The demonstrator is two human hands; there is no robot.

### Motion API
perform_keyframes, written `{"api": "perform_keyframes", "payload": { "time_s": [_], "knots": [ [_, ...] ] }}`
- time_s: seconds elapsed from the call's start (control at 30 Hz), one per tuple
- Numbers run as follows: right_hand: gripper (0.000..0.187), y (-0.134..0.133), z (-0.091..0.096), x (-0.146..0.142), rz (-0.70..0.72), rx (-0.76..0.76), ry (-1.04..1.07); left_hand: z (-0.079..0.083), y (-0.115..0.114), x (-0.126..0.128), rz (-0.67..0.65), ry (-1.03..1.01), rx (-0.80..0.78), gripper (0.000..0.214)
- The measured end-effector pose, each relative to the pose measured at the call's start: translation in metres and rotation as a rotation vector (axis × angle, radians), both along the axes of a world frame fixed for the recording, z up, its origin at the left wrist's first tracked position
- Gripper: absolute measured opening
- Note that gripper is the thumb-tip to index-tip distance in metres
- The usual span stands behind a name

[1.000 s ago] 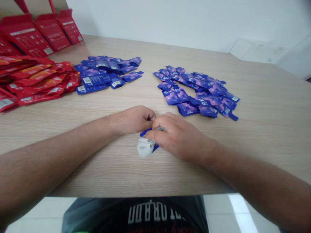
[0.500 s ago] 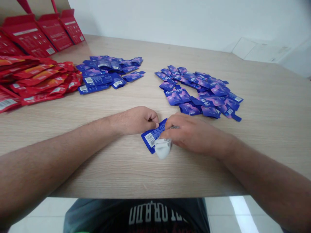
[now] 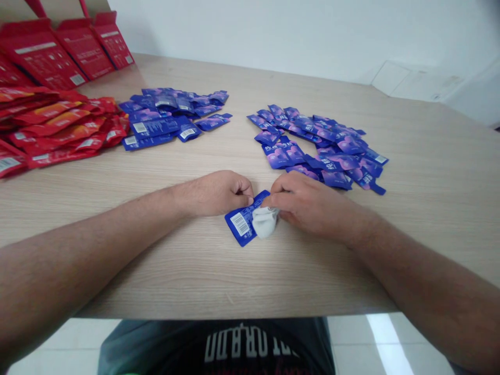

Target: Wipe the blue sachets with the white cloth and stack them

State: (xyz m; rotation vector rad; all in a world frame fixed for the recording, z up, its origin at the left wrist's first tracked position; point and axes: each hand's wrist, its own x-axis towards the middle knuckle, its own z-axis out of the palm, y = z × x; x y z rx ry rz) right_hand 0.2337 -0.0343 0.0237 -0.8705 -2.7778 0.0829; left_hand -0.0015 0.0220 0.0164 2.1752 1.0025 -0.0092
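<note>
My left hand (image 3: 213, 194) pinches the top corner of a blue barcoded sachet (image 3: 240, 222) lying on the wooden table (image 3: 195, 271). A crumpled white piece (image 3: 264, 221) sits at the sachet's right side, and its upper end is held in the fingertips of my right hand (image 3: 308, 205). The white piece hides part of the sachet. A pile of purple-blue sachets (image 3: 316, 148) lies just beyond my right hand, apart from it.
A second pile of blue sachets (image 3: 167, 114) lies further left, with a heap of red sachets (image 3: 58, 125) beyond it. Several open red cartons (image 3: 50, 54) stand at the far left corner. The table's near edge runs above my dark printed T-shirt (image 3: 214, 346).
The sachet has turned and now shows its barcode between my hands. The white piece has shifted right and is less spread over the sachet. My right hand has moved right and slightly away from me.
</note>
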Motion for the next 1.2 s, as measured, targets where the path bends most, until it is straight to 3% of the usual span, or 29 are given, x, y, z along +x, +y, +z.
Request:
{"api": "perform_keyframes", "payload": {
  "time_s": [0.1, 0.2, 0.33, 0.53, 0.67, 0.83, 1.0, 1.2],
  "knots": [
    [0.024, 0.0, 0.0, 0.0, 0.088, -0.067, -0.022, 0.001, 0.0, 0.0, -0.005, 0.007, -0.003, 0.02],
    [0.026, 0.004, -0.001, 0.007, 0.044, -0.112, -0.021, 0.001, -0.001, 0.001, -0.006, -0.003, 0.007, 0.02],
    [0.024, 0.003, -0.005, 0.003, -0.056, -0.01, 0.027, 0.001, -0.001, 0.002, 0.009, 0.018, 0.022, 0.02],
    [0.022, -0.012, -0.005, -0.018, 0.023, 0.025, -0.018, 0.006, -0.002, 0.004, 0.019, 0.035, 0.031, 0.019],
    [0.02, -0.013, -0.006, -0.024, -0.091, 0.092, 0.07, 0.008, -0.003, 0.005, 0.049, 0.033, 0.035, 0.018],
    [0.025, -0.018, -0.004, -0.032, 0.015, 0.115, 0.02, 0.007, -0.003, 0.004, 0.016, 0.015, 0.042, 0.017],
    [0.022, -0.017, -0.004, -0.029, -0.099, 0.14, 0.035, 0.004, -0.001, 0.004, 0.033, 0.037, 0.041, 0.019],
    [0.024, -0.021, -0.003, -0.032, 0.037, 0.108, 0.007, 0.005, -0.002, 0.005, 0.015, 0.022, 0.059, 0.019]
  ]
}}
